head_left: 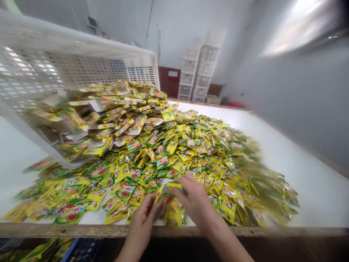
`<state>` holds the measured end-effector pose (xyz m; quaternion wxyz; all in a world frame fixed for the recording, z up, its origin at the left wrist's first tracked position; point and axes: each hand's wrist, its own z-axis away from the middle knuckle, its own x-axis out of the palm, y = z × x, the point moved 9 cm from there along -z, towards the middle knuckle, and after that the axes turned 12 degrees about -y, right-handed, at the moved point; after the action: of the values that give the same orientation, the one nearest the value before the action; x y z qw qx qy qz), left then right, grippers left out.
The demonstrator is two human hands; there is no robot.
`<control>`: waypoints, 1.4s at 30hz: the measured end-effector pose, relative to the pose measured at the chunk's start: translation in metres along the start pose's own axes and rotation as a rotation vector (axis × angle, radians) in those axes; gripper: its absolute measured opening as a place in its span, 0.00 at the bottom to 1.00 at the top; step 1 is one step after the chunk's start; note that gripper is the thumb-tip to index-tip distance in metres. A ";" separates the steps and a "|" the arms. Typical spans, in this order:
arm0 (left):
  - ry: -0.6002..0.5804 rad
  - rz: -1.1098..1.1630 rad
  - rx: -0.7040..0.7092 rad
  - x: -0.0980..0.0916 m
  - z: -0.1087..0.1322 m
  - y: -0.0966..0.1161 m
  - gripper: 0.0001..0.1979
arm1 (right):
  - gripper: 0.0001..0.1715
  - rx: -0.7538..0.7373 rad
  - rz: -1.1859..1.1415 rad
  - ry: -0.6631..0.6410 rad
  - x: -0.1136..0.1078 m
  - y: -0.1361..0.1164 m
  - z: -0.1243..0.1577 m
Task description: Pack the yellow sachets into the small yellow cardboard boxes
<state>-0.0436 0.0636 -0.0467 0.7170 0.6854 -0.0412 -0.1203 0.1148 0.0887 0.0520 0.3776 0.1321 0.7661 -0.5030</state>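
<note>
Low over the front of the table, my left hand [145, 214] is closed around a small yellow printed carton [160, 194], thumb on its near side. A white inner flap shows at the carton's raised end. My right hand [192, 194] is bent over that end, its fingers closed at a yellow edge of the carton. Whether a packet is also under those fingers is hidden. Beneath and beyond both hands spreads a heap of shiny yellow-green packets [188, 143] with red fruit prints.
A white plastic crate [156, 69] lies tipped at the left, with many open-ended cartons [109, 112] spilling from it onto the packets. The wooden table edge [89, 230] runs along the front. Below it at the left is a blue crate [83, 249]. Stacked crates [203, 71] stand behind.
</note>
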 end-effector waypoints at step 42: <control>-0.092 0.475 -0.175 -0.026 0.008 -0.009 0.17 | 0.15 0.340 -0.995 -0.128 0.096 0.031 -0.013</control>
<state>-0.0721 0.0616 -0.0523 0.7789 0.5858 -0.2232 0.0174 0.0622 0.0976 -0.0342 0.1123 -0.2190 0.6192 -0.7456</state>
